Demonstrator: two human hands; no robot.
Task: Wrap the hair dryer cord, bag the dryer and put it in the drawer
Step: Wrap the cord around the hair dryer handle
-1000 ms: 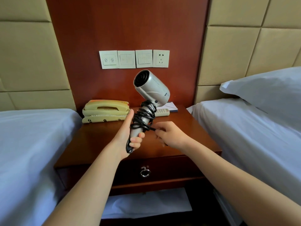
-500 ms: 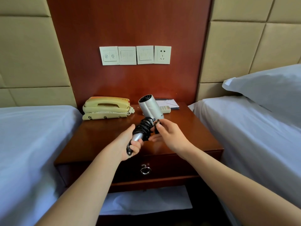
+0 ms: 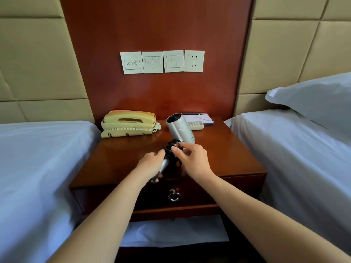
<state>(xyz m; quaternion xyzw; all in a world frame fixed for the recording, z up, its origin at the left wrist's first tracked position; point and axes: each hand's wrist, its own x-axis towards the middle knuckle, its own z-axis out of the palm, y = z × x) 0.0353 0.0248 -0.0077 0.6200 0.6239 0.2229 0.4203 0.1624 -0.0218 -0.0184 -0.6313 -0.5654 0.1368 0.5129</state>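
Telephone point(image 3: 129, 123) rear-left, remote point(image 3: 195, 124) rear, beds point(image 3: 38, 158) flanking

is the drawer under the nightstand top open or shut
Shut: the dark reddish wooden drawer with the round metal ring pull sits flush beneath the nightstand top, with no gap or inside showing.

A hotel-style twin room is showing. A white-sheeted bed point(image 3: 38, 158) at 9 o'clock and a second bed point(image 3: 294, 158) at 3 o'clock are flanking a nightstand point(image 3: 228, 152); a corded telephone point(image 3: 129, 123) is sitting on it at 11 o'clock, and wall switches point(image 3: 162, 62) are hanging at 12 o'clock.
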